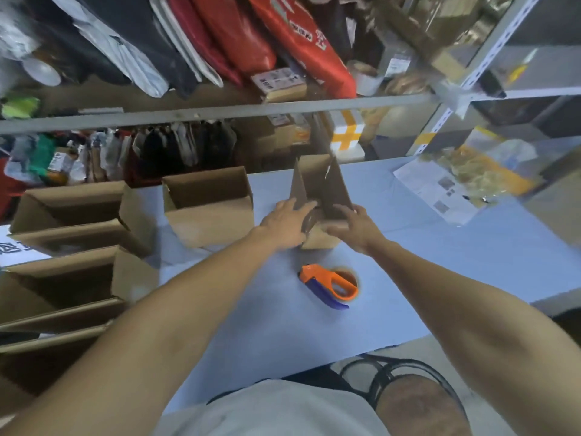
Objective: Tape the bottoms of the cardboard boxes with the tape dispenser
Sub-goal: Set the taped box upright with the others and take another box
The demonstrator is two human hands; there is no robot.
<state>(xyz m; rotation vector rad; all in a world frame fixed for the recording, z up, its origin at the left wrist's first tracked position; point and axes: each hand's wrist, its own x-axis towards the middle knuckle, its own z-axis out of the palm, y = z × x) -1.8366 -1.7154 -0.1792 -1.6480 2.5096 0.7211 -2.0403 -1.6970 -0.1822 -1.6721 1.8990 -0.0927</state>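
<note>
While both arms reach forward over the blue table (408, 247), the hands meet at a small cardboard box (317, 190) standing near the table's middle. Brown corrugated card, matte; two long flaps rise upright, a third leans far behind. Left hand (287, 223) lies on the box's left side, fingers straight and together, tips pushing against a flap at the opening. Right hand (355, 226) sits on the near right corner, fingers lightly bent over the edge and the thumb along the near face; whether it truly clamps the card I cannot tell, motion blur.

Tape dispenser (328, 286) lies flat on the table nearer the person than the box, apart from both hands. Orange plastic loop handle, purple curved blade guard, brown tape roll partly visible behind it.

Second box (209, 204), larger, same brown card, stands just left of the small one, open top, flaps spread. More open boxes (78, 215) stacked along the left edge, nested in rows.

Printed paper sheet (440, 190) on the far right of the table. Grey perforated metal shelf (220, 113) runs across the far side, packed with red and grey soft bags.
</note>
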